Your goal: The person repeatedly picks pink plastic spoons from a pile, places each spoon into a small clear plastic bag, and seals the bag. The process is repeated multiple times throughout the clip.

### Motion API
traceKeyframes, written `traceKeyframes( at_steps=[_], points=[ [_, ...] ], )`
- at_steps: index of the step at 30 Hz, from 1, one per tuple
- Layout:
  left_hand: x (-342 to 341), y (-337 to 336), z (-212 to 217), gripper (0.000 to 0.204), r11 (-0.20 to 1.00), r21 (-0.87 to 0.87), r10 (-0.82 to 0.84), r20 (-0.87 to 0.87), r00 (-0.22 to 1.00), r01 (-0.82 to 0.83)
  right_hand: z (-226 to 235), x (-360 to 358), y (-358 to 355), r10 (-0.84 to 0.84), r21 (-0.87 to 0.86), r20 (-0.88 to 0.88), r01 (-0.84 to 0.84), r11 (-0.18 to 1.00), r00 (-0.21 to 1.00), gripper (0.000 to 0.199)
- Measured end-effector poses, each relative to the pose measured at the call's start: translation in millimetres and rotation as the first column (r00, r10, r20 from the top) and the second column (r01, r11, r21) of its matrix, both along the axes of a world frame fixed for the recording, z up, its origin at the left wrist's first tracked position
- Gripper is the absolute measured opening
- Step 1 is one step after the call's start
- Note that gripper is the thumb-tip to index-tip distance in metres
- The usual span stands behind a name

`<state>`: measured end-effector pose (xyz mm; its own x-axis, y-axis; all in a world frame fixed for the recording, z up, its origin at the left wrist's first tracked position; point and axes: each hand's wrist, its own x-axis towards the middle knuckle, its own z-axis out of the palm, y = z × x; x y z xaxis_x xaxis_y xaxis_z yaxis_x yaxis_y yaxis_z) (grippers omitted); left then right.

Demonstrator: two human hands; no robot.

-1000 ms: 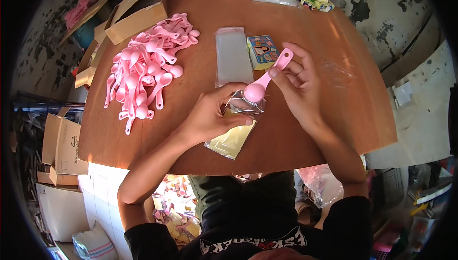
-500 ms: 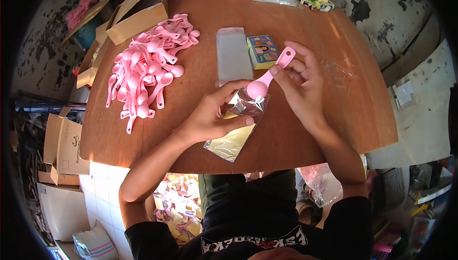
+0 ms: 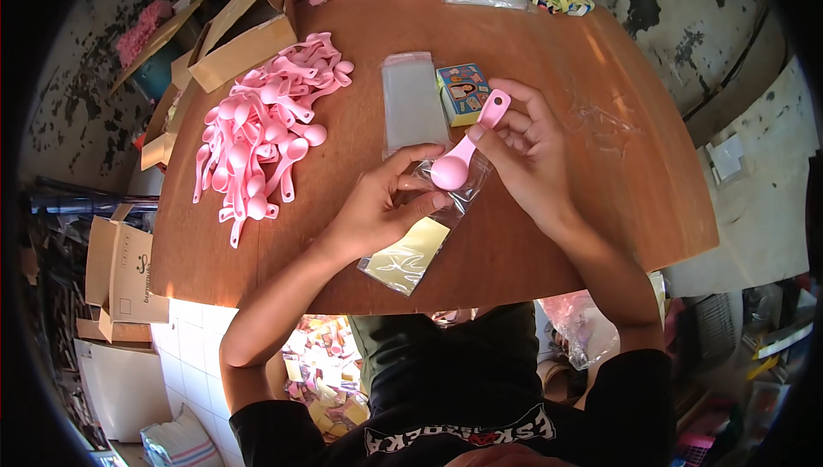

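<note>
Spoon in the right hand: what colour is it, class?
The spoon is pink, showing best in the head view.

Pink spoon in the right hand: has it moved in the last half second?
Yes: judged against the blue box, the pink spoon has shifted slightly left and toward the person.

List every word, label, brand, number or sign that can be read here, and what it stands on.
Black shirt: white lettering across the chest; wording not copied.
Cardboard box at left: dark emblem and sideways lettering; wording not copied.
Small blue and yellow box: printed patches, too small to read.
Yellow insert in the clear bag: none seen.
Pink spoon in the right hand: none seen.
</note>
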<state>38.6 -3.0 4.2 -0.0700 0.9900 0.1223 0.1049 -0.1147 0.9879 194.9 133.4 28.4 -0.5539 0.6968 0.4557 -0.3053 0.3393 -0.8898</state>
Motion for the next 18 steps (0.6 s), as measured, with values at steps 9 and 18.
traceKeyframes(
  at_steps=[9, 18],
  points=[
    [-2, -1, -3, 0.053, 0.998, 0.058, -0.036, 0.017, 0.999, 0.035, -3, -1, -3, 0.087, -0.059, -0.064, -0.091, 0.994, 0.994, 0.043],
    [2, -1, 9, 0.046, 0.998, 0.064, 0.017, 0.013, 1.000, -0.018, -12, -3, -6, 0.035, 0.176, -0.005, -0.033, 0.984, 0.999, 0.033]
  ],
)
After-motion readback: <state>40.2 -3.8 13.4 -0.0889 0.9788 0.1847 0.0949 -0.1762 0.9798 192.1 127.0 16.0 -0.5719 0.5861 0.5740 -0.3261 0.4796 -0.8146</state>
